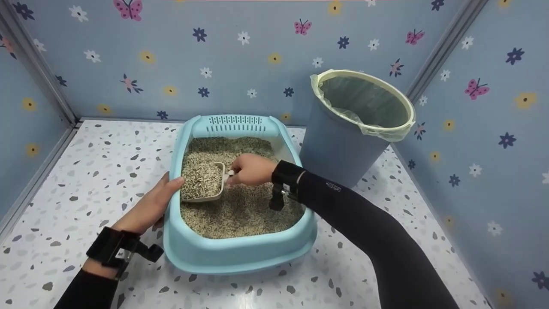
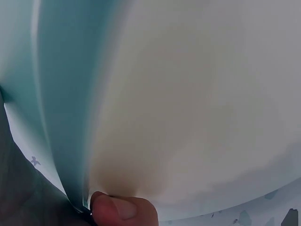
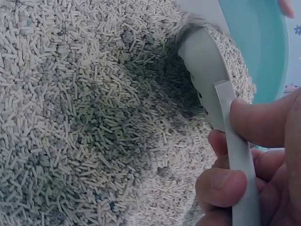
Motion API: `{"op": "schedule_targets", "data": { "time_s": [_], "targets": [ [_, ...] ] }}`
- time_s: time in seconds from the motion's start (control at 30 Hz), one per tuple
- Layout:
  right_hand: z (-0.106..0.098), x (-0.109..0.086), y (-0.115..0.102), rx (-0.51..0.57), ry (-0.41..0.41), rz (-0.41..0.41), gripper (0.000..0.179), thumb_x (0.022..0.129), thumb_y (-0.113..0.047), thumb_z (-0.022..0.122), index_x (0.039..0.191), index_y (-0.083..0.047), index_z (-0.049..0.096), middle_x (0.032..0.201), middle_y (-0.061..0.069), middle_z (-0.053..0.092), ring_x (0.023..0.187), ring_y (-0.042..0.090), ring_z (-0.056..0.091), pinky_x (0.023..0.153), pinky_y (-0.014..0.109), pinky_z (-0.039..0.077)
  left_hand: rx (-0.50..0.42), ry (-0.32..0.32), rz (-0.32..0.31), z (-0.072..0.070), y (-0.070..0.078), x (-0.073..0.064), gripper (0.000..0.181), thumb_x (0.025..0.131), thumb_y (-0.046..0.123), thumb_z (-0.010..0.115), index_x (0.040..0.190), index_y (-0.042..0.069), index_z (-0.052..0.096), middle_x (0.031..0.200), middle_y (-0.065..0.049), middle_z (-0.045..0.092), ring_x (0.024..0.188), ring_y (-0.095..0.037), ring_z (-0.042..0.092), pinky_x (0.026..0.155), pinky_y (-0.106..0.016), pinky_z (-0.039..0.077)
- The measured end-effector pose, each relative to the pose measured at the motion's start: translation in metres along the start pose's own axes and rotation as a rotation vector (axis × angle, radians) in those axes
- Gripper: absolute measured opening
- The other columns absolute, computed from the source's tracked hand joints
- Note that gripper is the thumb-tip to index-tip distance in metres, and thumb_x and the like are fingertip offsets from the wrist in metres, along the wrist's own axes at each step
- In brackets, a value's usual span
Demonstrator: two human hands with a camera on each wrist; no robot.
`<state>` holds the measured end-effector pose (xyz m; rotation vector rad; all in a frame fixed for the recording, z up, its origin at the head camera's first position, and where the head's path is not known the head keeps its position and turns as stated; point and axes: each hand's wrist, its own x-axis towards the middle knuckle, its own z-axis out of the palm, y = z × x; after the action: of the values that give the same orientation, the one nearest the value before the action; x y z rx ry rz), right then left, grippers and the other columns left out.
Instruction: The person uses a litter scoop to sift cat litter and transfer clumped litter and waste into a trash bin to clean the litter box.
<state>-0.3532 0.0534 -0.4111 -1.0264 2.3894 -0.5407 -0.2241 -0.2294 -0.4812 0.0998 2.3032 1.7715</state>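
A light blue litter box [image 1: 240, 257] stands on the floor, spread with pellet litter [image 1: 244, 219]. My left hand [image 1: 150, 204] grips its left rim, thumb over the top edge; in the left wrist view a fingertip [image 2: 124, 209] shows under the rim's outer side. My right hand [image 1: 254, 170] reaches over the right side and holds a pale litter scoop [image 3: 207, 61] by its handle, thumb on top and fingers curled beneath. Heaped with pellets, the scoop's tray lies at the box's left side, close to my left thumb. Slots run along the scoop's edge.
Behind the box on the right stands a blue bin [image 1: 343, 146] with a cream rim and a pale liner bag [image 1: 384, 132]. Flower-patterned walls [image 1: 240, 56] enclose the speckled floor [image 1: 107, 163] at the back and both sides.
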Motion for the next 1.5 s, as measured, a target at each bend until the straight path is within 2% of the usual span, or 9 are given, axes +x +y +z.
{"op": "schedule_targets", "data": {
  "time_s": [0.13,0.37,0.63,0.87,1.03,1.1,1.27,1.37,1.5],
  "targets": [
    [-0.004,-0.004,0.000,-0.001,0.020,-0.001,0.052,0.113,-0.031,0.068,0.072,-0.020,0.039,0.068,-0.004,0.030,0.059,0.011,0.026,0.066,0.030,0.027,-0.003,0.001,-0.006,0.001,-0.002,-0.001,0.084,0.115,0.065,0.041,0.181,0.027,0.004,0.069,-0.005,0.049,0.042,-0.013,0.037,0.035,-0.029,0.037],
    [-0.015,-0.014,0.004,0.075,0.102,0.014,0.050,0.112,-0.031,0.071,0.074,-0.020,0.041,0.069,-0.004,0.032,0.061,0.012,0.029,0.069,0.030,0.028,-0.026,-0.003,0.007,-0.002,-0.006,-0.005,0.080,0.117,0.061,0.039,0.180,0.026,0.007,0.068,-0.008,0.053,0.040,-0.014,0.038,0.033,-0.030,0.037],
    [-0.025,-0.027,0.010,0.156,0.172,0.037,0.039,0.110,-0.029,0.074,0.076,-0.020,0.057,0.066,-0.007,0.041,0.058,0.009,0.037,0.061,0.027,0.033,-0.009,0.014,-0.009,-0.003,-0.012,-0.007,0.082,0.116,0.063,0.038,0.181,0.024,0.005,0.077,-0.012,0.057,0.044,-0.015,0.042,0.036,-0.031,0.041],
    [-0.030,-0.039,0.011,0.243,0.215,0.049,0.042,0.109,-0.029,0.076,0.074,-0.020,0.053,0.065,-0.008,0.043,0.057,0.008,0.042,0.059,0.027,0.037,-0.015,0.004,-0.019,-0.001,-0.014,-0.008,0.081,0.117,0.062,0.038,0.180,0.023,0.007,0.068,-0.005,0.050,0.042,-0.014,0.037,0.036,-0.030,0.038],
    [-0.042,-0.052,0.008,0.254,0.212,0.026,0.039,0.111,-0.031,0.074,0.078,-0.020,0.055,0.068,-0.007,0.044,0.059,0.010,0.042,0.061,0.028,0.038,-0.028,0.003,-0.023,0.000,-0.011,-0.009,0.081,0.116,0.063,0.039,0.179,0.022,0.008,0.068,-0.004,0.047,0.042,-0.013,0.035,0.037,-0.029,0.036],
    [-0.047,-0.060,0.009,0.234,0.210,0.021,0.036,0.111,-0.032,0.073,0.080,-0.020,0.058,0.069,-0.007,0.046,0.059,0.009,0.044,0.061,0.027,0.038,-0.025,0.005,-0.020,0.001,-0.010,-0.008,0.081,0.116,0.063,0.039,0.179,0.021,0.009,0.070,-0.006,0.050,0.043,-0.013,0.036,0.037,-0.029,0.037],
    [-0.060,-0.090,0.017,0.180,0.195,0.019,0.035,0.110,-0.035,0.074,0.081,-0.020,0.061,0.069,-0.007,0.050,0.060,0.010,0.046,0.059,0.027,0.039,-0.013,0.006,-0.021,0.004,-0.010,-0.006,0.084,0.116,0.064,0.040,0.179,0.020,0.008,0.077,-0.011,0.055,0.045,-0.013,0.040,0.038,-0.029,0.040],
    [-0.065,-0.106,0.025,0.135,0.193,0.011,0.037,0.109,-0.036,0.074,0.078,-0.021,0.061,0.068,-0.007,0.049,0.059,0.011,0.044,0.058,0.028,0.037,-0.017,0.002,-0.012,0.006,-0.010,-0.005,0.082,0.116,0.062,0.041,0.179,0.020,0.009,0.076,-0.009,0.053,0.045,-0.013,0.040,0.038,-0.028,0.039],
    [-0.062,-0.108,0.028,0.122,0.206,-0.008,0.036,0.109,-0.038,0.074,0.079,-0.021,0.062,0.068,-0.008,0.050,0.060,0.010,0.044,0.058,0.028,0.037,-0.009,0.001,-0.009,0.004,-0.011,-0.005,0.082,0.116,0.061,0.041,0.179,0.022,0.007,0.072,-0.007,0.051,0.044,-0.013,0.039,0.037,-0.029,0.038]
  ]
}}
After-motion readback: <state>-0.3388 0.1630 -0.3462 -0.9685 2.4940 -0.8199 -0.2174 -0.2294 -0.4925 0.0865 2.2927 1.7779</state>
